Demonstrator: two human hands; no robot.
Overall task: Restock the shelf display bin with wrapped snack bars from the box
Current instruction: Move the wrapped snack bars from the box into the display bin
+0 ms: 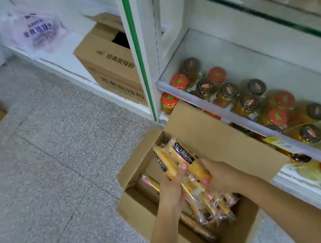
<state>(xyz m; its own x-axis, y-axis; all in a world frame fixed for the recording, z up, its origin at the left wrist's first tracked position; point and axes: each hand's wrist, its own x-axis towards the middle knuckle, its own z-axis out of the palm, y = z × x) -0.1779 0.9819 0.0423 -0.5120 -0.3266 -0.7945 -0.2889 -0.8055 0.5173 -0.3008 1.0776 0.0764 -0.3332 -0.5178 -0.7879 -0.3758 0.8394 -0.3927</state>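
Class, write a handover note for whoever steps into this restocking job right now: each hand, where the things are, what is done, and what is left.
Left hand: grips the bundle of wrapped snack bars from its left side.
Right hand: grips the same bundle from the right.
Where: the bundle is at the mouth of the open cardboard box on the floor, in front of the shelf of jars. More bars lie in the box.
Done: one bundle is gathered in both hands.
Left: carry it to the display bin, which is not in view, set the bars in, then return for the rest.
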